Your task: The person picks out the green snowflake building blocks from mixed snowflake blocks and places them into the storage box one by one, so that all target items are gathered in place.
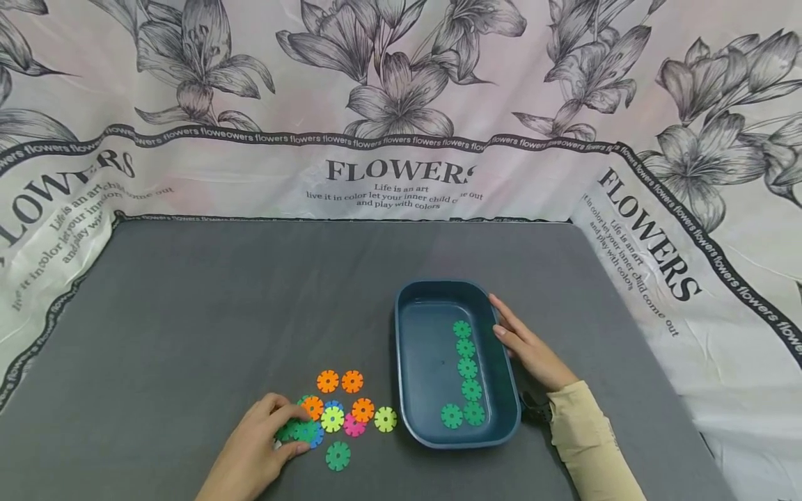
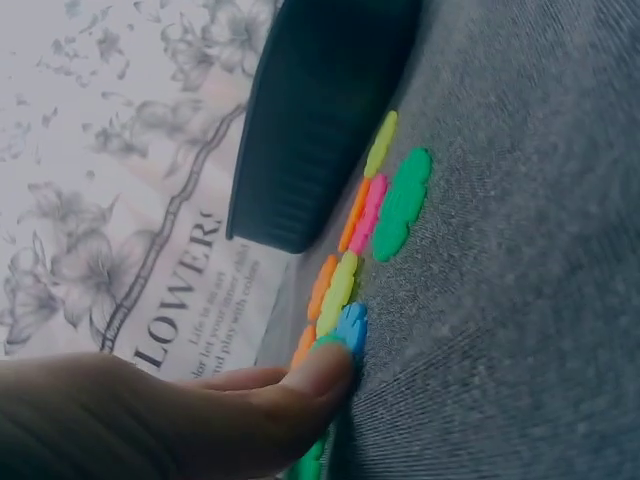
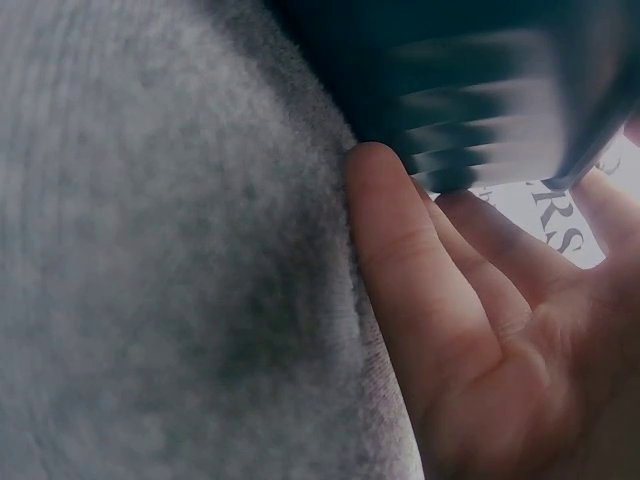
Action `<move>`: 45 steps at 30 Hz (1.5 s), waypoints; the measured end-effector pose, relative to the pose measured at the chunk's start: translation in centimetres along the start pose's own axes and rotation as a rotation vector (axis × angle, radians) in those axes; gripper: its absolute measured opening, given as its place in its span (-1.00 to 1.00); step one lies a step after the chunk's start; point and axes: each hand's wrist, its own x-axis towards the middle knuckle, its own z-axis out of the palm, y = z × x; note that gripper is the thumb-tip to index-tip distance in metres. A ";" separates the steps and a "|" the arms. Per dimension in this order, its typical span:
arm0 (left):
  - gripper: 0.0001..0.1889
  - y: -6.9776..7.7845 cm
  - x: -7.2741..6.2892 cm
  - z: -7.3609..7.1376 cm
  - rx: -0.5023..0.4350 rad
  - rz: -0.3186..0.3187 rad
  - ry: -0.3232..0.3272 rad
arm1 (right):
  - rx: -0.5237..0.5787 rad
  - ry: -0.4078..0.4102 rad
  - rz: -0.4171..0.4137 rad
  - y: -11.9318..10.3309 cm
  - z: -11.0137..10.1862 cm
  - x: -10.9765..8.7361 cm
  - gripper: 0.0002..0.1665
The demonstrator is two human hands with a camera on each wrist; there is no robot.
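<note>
Left hand: since the discs lie flat, you're pinching a green disc at their left.
Blue tray: beside them, handy imo, six green discs inside.
Right hand: stretched along the tray's side, gripping nothing, probably steadying it.

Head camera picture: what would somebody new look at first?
Probably the bright discs, orange, green, yellow, pink and blue, clustered on the gray table by the left hand's grip. Next might come the blue tray to their right, with six green discs inside in a J shape. Behind the table, big gray flower drawings and the word FLOWERS stand out too.
</note>
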 end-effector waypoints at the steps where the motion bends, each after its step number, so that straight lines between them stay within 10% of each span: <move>1: -0.57 0.0 0.0 0.0 -0.026 -0.020 -0.005 | 0.002 0.000 0.001 0.0 0.0 0.0 -0.34; 15: -0.84 -0.8 1.6 -0.6 -0.279 -0.311 -0.030 | 0.007 0.005 -0.013 0.0 -0.2 -0.2 -0.35; 27: -0.82 2.2 9.7 -2.7 -0.290 -0.111 -0.157 | 0.007 0.005 -0.006 0.5 -0.1 0.0 -0.36; 37: -0.71 7.8 16.7 -0.8 -0.540 -0.116 -0.294 | 0.011 0.025 -0.014 0.6 -0.1 0.1 -0.36; 45: -0.69 11.5 19.3 1.5 -0.617 -0.055 -0.473 | 0.006 0.033 -0.008 0.4 0.0 -0.1 -0.35</move>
